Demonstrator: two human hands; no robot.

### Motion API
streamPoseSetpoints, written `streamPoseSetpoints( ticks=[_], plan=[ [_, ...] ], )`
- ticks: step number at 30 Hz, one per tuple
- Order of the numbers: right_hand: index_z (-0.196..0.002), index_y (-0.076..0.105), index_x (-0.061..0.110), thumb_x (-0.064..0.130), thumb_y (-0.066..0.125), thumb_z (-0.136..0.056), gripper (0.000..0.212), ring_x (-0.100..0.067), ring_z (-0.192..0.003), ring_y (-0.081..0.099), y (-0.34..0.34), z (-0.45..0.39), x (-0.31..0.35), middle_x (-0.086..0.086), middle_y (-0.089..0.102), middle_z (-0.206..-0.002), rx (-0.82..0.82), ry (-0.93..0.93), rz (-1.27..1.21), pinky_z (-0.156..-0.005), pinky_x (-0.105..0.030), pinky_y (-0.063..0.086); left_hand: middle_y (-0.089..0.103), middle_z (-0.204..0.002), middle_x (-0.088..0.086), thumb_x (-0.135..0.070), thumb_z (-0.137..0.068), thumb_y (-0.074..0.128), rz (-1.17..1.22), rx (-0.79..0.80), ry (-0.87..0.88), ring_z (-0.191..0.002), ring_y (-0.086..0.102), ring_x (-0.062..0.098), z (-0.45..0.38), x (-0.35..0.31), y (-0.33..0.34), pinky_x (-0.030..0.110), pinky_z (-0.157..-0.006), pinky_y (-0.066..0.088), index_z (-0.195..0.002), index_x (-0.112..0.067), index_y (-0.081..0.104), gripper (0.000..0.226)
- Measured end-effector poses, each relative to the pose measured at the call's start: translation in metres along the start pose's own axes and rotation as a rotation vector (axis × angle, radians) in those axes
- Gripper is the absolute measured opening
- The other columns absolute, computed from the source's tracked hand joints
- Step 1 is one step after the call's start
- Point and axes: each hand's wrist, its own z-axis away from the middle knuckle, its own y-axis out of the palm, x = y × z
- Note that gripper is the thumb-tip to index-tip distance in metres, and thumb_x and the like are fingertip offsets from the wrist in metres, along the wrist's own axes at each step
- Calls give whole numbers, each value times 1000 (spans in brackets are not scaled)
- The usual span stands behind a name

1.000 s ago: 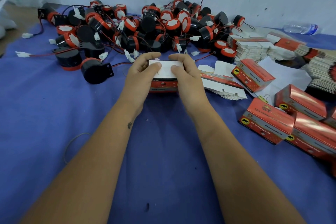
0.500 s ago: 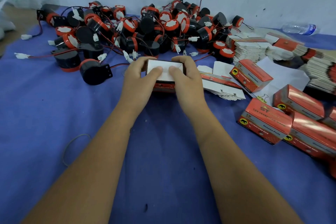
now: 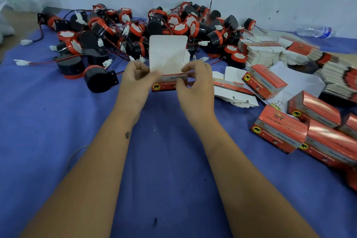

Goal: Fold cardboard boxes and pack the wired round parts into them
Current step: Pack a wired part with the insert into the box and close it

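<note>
A red cardboard box (image 3: 168,58) stands on the blue cloth in front of me, its white lid flap raised upright. My left hand (image 3: 136,83) pinches the box's left edge at the base of the flap. At the right edge, my right hand (image 3: 195,85) pinches the box with curled fingers. Behind the box lies a big pile of black and red wired round parts (image 3: 139,31) with white connectors. One round part (image 3: 99,79) lies alone just left of my left hand.
Several folded red boxes (image 3: 278,127) lie at the right. Stacks of flat unfolded boxes (image 3: 262,52) sit behind them, with more flat ones (image 3: 233,92) beside my right hand. A plastic bottle (image 3: 314,32) lies by the wall. The blue cloth (image 3: 58,131) covers the table.
The white lid flap, pressed down under both thumbs before, now stands upright. Both hands have slid to the box's side edges and hold it there.
</note>
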Motion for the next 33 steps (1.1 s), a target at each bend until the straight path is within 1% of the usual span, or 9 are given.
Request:
streamPoseSetpoints(
  ticks=[7,10,12,14,19,23,26,30,33],
  plan=[
    [-90,69,5,-11,49,-62,38,-25,-93,50,-2,3,3,-12,60,-102,-227,-309,364,-77,-37,40,64,-108,-9,-8,-84,76,-135,129,30,-87,61,-16,3,8,2,7,-68,49,-101,-30,44,42],
    [-94,69,8,-2,48,-68,35,-29,-89,60,-2,3,4,-6,68,-92,19,-391,517,-94,-35,32,66,-102,-10,-9,-86,74,-145,140,30,-85,63,-11,5,4,2,10,-69,51,-104,-26,45,38],
    [-103,63,17,8,49,-75,33,-24,-104,56,2,6,1,1,65,-96,300,-329,788,-114,-40,6,65,-100,-10,-10,-93,64,-124,152,12,-83,63,-6,6,0,5,12,-72,50,-107,-24,49,25],
    [-99,58,20,14,47,-77,25,-20,-104,53,7,8,-2,5,58,-91,419,-285,905,-111,-39,-15,61,-104,-10,-13,-98,52,-50,75,26,-87,59,-4,7,-5,6,16,-77,48,-112,-18,52,15],
    [-75,46,20,20,44,-82,7,-20,-79,41,12,4,-1,8,43,-65,350,-243,896,-111,-38,-16,54,-98,-11,-16,-86,50,-318,-444,352,-106,53,23,5,-14,-19,29,-84,46,-99,-17,61,17],
    [-88,50,18,20,44,-83,8,-21,-90,48,15,8,-2,8,45,-78,364,-258,919,-112,-41,-16,56,-128,7,-21,-90,47,-618,-709,53,-133,35,33,-7,-7,-55,29,-100,29,-126,-17,58,38],
    [-105,53,15,20,41,-85,24,-21,-102,48,12,11,-7,6,43,-91,378,-308,937,-114,-41,-15,48,-144,18,-40,-101,39,-720,-560,-268,-143,23,36,-11,0,-65,47,-116,14,-147,-27,40,47],
    [-100,56,18,17,42,-87,19,-20,-97,50,12,10,-6,8,45,-86,333,-319,835,-115,-40,-8,62,-112,8,-44,-99,43,-766,-415,-172,-117,49,35,-11,1,-56,48,-106,29,-131,-28,48,36],
    [-94,57,16,16,44,-88,14,-22,-94,51,16,11,-4,6,49,-86,308,-345,779,-112,-42,0,53,-83,-13,-36,-93,57,-575,-359,-46,-74,52,9,-8,2,-53,34,-65,43,-109,-28,50,19]
  ],
)
